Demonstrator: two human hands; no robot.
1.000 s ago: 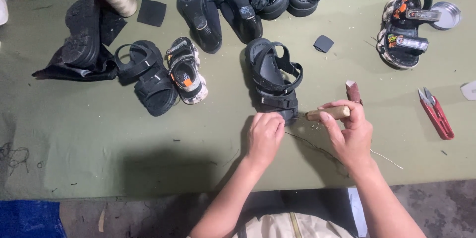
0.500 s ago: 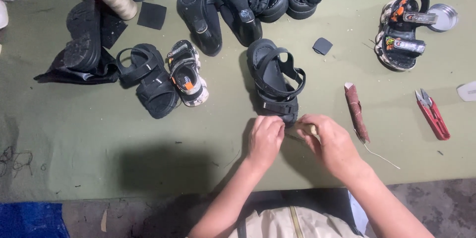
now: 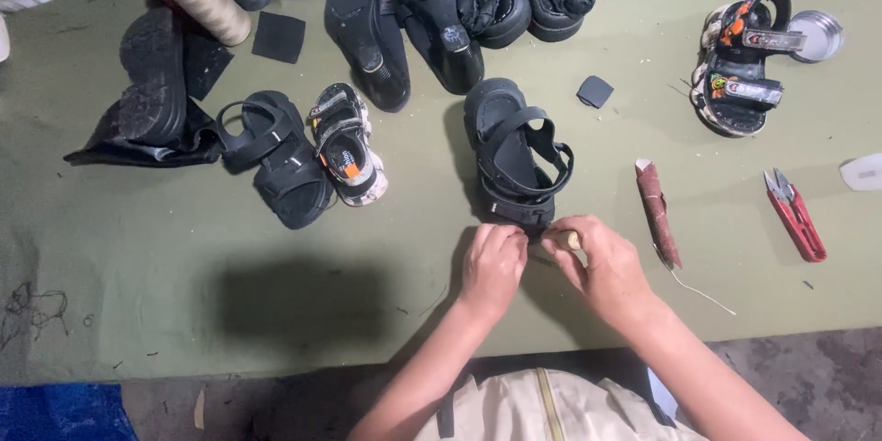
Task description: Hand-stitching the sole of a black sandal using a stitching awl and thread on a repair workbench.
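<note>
Both hands have drawn together since a second ago: then the right hand held a wooden-handled tool out to the side, and now it has closed in beside the left at the near end of the black sandal, with only a pale stub of handle showing

Nearest me, the left hand point(image 3: 493, 262) has its fingers curled and pressed together, tips down at the sandal's near strap. Whether they pinch the strap itself I cannot tell, since the knuckles hide it. Touching it, the right hand point(image 3: 599, 262) has its fingers point(image 3: 579, 225) bunched round the wooden handle stub point(image 3: 571, 240), which pokes out toward the left hand.

The black sandal point(image 3: 510, 152) lies straight ahead of both sets of fingers, its long axis running away from the person, near end at the fingertips, far end toward the pile of shoes. Neither hand is clearly nearer; both meet at that near edge.

Just right of the right hand, a reddish-brown rolled stick point(image 3: 658, 211) lies on the green counter point(image 3: 184, 312), with a pale thread trailing from its near end. Farther right are red thread snips point(image 3: 796, 214). Off to the left sit a small sandal with orange trim point(image 3: 347, 147) and another black sandal point(image 3: 280, 165); at the far left stand thread cones point(image 3: 204, 0)
</note>
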